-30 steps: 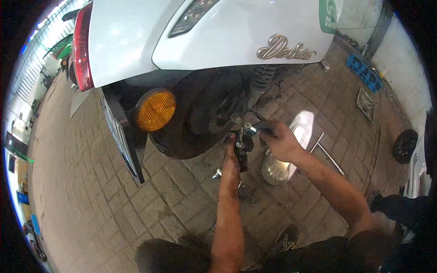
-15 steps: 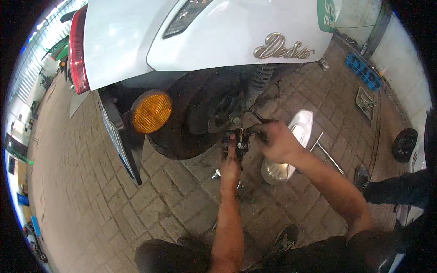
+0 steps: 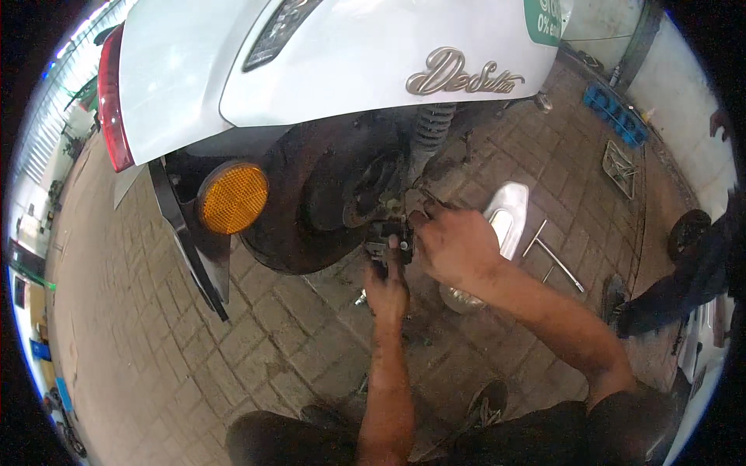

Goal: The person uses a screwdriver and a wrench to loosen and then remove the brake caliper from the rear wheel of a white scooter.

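Observation:
My left hand (image 3: 388, 291) is closed around a dark block that looks like a brake caliper (image 3: 381, 234), its thumb pressed on the front near a small silver bolt. My right hand (image 3: 460, 245) has its fingers curled against the caliper's right side. Whatever they pinch there is hidden. Just behind stands the scooter's rear wheel (image 3: 299, 252) with its black tyre, and a coil-spring shock absorber (image 3: 434, 128) rises above it. The white body panel (image 3: 342, 70) of the scooter overhangs both hands.
On the paving right of my hands lie a silver cover (image 3: 507, 211) and a T-handle wrench (image 3: 558, 260). An orange reflector (image 3: 233, 198) juts out on the left. Farther right are a blue crate (image 3: 614, 116), a metal frame (image 3: 619, 169) and another person's leg (image 3: 672, 291).
The view has shifted slightly. My right hand has moved in closer against the caliper, its fingers more curled. My left hand still holds the caliper. The other person's leg has shifted at the right.

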A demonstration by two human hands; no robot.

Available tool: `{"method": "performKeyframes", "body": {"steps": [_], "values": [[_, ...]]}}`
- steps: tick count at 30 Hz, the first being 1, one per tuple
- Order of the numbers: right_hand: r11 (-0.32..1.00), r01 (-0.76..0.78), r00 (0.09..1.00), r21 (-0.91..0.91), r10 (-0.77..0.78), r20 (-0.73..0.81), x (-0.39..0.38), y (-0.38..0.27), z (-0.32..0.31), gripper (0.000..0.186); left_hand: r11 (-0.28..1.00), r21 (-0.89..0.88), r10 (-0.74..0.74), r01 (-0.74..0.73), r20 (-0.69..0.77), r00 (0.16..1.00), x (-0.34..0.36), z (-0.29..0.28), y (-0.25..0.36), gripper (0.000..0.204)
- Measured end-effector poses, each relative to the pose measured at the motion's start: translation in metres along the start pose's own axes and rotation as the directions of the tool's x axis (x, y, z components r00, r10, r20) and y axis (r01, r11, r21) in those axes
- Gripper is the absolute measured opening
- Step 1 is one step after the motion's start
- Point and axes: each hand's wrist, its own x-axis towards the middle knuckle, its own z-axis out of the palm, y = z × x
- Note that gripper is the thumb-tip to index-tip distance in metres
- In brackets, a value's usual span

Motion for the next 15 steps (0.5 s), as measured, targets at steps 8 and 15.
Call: {"method": "performKeyframes", "body": {"steps": [8,15], "values": [[0.999,-0.037,0.999,0.015,0.037,-0.004,0.001,0.012,-0.005,0.042,0.978,0.179,0.142,-0.103,-0.218,0.966,-0.004,0.014,0.017,0.092],[0.982,-0.017,0.987,0.188,0.047,-0.157,0.002,0.015,-0.007,0.036,0.643,-0.765,-0.197,-0.04,-0.216,0.956,-0.003,0.035,0.031,0.075]]}}
